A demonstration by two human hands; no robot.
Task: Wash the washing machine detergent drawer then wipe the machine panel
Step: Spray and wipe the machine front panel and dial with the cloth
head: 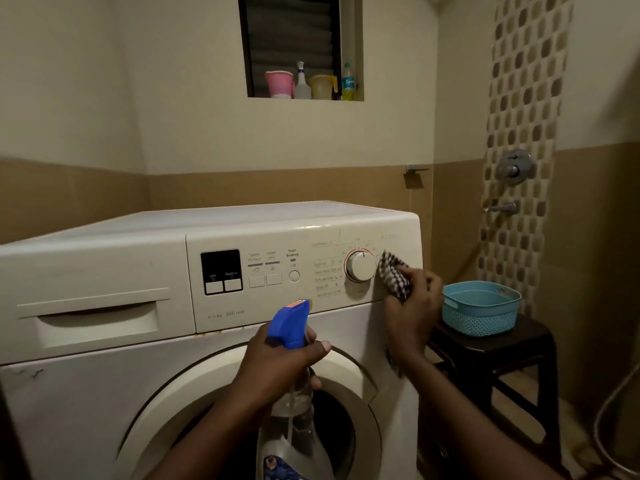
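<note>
A white front-loading washing machine point(104, 393) fills the lower frame. Its detergent drawer point(97, 317) sits closed at the upper left of the front. The control panel point(311, 271) carries a dark display, buttons and a round white dial point(360, 266). My right hand point(412, 313) presses a brown-and-white checked cloth point(394, 275) against the panel just right of the dial. My left hand point(277, 362) grips the neck of a clear spray bottle point(291, 327) with a blue trigger head, held upright in front of the round door point(349, 386).
A light blue plastic basket point(481, 308) rests on a dark stool point(502, 344) to the machine's right. Shower taps point(514, 168) and a hose are on the right wall. A window ledge point(304, 97) above holds cups and bottles.
</note>
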